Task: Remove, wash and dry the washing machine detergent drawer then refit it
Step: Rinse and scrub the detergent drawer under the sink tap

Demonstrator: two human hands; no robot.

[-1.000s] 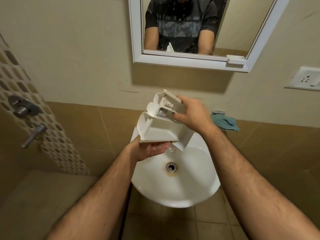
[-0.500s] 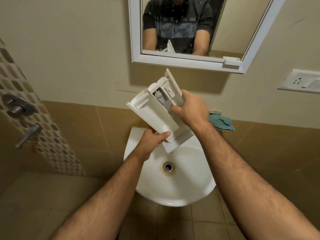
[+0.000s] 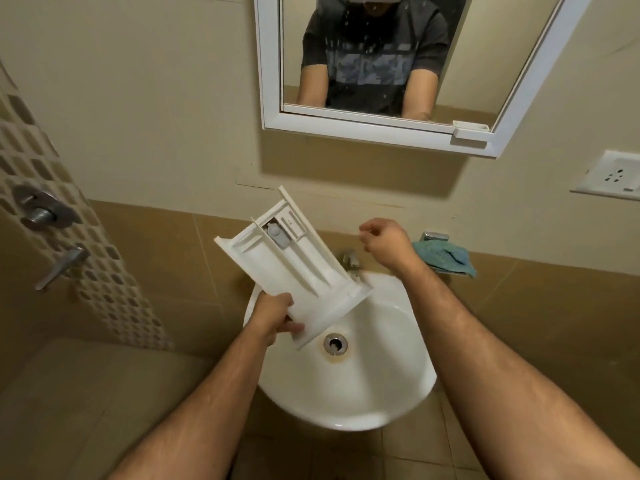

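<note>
We hold the white detergent drawer (image 3: 294, 268) up over the left side of the white basin (image 3: 381, 386), and it is tilted, its front panel low and nearest the drain (image 3: 335, 344), its far end pointing up toward the wall below the mirror (image 3: 377, 129). Our left hand (image 3: 273, 317) grips it at the lower corner, fingers curled under the bottom edge and the thumb over the top, so the whole drawer hangs from that one grip. The open compartments face us, and we can see the ribs running along its length and a small pale cap in the upper section. Our right hand (image 3: 384, 242) is off the drawer, raised just to its right above the back of the basin, with the fingers loosely curled and nothing between them. Below and between that hand and the drawer the metal tap (image 3: 349, 258) pokes out at the basin's rear edge. A teal cloth (image 3: 443, 256) lies on a small ledge just to the right of our right wrist, against the tiled wall. Further right a white socket plate (image 3: 613, 178) sits on the wall. Off to the left, on the patterned mosaic strip, we see a round metal valve (image 3: 40, 209) and a lever handle (image 3: 62, 266) beneath it. In the mirror a torso in a dark patterned shirt shows, both forearms reaching down.
</note>
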